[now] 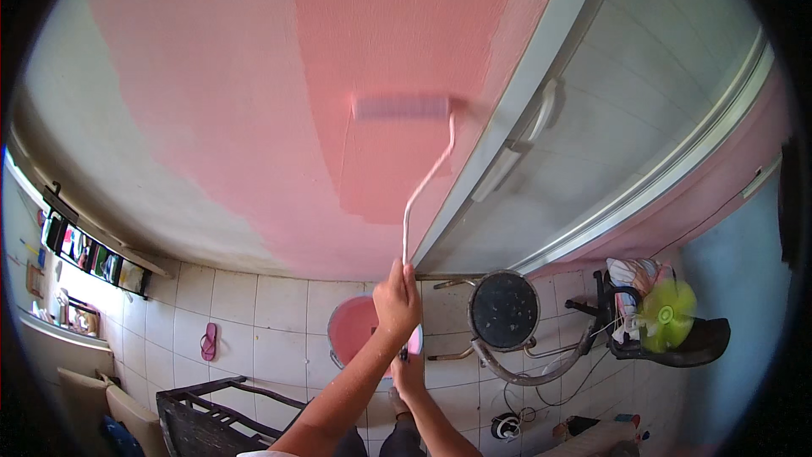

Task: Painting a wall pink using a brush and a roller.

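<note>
My left hand [398, 301] grips the lower end of a paint roller [419, 193] with a bent, paint-streaked metal frame. Its blurred roller cover [401, 107] lies against a wall [393, 32], over a strip of darker, wet-looking pink. Lower down, my right hand [407, 373] is partly hidden by my left forearm. A small dark piece and a pink-and-white edge [416, 339] show at its fingers; whether it holds them is unclear. Behind my left hand stands a bucket [351, 333] with pink inside, partly covered by my arm.
A white-framed door [507, 101] with a handle [545, 108] borders the painted strip. On the tiles stand a round black stool [505, 310], an office chair [698, 339] with a green-bladed fan [666, 315], and a dark wooden chair [209, 416]. Cables [558, 401] and a flip-flop [209, 341] lie there.
</note>
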Demonstrator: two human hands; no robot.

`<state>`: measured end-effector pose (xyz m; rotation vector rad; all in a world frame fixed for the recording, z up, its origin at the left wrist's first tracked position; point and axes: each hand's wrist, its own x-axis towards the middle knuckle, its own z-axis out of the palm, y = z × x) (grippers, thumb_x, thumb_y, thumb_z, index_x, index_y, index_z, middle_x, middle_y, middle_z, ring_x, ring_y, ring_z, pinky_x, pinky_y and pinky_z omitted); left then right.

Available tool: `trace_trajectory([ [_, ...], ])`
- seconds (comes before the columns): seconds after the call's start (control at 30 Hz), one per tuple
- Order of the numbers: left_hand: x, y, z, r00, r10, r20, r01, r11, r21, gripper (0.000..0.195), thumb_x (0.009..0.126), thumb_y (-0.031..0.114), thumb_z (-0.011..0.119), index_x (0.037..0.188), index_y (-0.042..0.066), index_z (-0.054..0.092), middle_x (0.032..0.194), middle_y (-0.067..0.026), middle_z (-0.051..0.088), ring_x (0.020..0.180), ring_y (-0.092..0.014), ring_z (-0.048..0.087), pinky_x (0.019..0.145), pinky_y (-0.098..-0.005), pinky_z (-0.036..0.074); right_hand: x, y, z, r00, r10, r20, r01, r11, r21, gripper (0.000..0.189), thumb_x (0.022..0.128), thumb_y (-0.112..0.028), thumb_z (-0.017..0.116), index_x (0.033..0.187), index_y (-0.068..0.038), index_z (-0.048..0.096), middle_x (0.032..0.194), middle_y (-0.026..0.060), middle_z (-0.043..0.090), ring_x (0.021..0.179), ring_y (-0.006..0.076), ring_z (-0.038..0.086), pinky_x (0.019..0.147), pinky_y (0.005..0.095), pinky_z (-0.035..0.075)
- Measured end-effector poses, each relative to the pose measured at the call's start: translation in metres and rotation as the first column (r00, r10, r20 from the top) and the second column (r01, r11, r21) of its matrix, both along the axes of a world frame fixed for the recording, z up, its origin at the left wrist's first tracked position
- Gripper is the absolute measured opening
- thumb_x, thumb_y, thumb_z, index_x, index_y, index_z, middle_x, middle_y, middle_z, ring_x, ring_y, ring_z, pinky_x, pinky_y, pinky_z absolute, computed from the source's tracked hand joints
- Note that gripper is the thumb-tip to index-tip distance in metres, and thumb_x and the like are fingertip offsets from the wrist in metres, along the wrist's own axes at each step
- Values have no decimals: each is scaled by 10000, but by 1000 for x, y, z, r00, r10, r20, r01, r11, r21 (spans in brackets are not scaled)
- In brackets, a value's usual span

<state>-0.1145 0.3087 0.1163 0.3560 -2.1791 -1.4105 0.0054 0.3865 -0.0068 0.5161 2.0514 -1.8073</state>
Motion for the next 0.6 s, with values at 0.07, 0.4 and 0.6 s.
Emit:
trace_trajectory([
  [0.07,20,3,-63,998,4,65,-1,999,-46,249,985,233,432,815,51,446,551,-212,494,520,-443,519,453,-506,361,33,7,-53,990,36,138,-44,998,51,380,809,-269,636,603,33,534,529,44,520,541,125,494,508,371,365],
  [0.4,64,29,-297,924,3,383,0,1000,-7,325,998,315,367,854,62,511,633,-246,566,622,-472,565,529,-565,413,99,39,-212,874,153,460,-71,979,-191,464,856,-325,616,503,-78,442,411,19,421,316,160,421,342,324,327],
  [0.6,61,35,-373,940,-31,340,17,999,44,356,994,341,375,846,52,520,648,-251,570,637,-480,563,556,-580,397,102,49,-298,960,213,184,-148,939,-312,517,958,-450,493,580,-104,425,429,21,422,323,128,397,344,278,333],
])
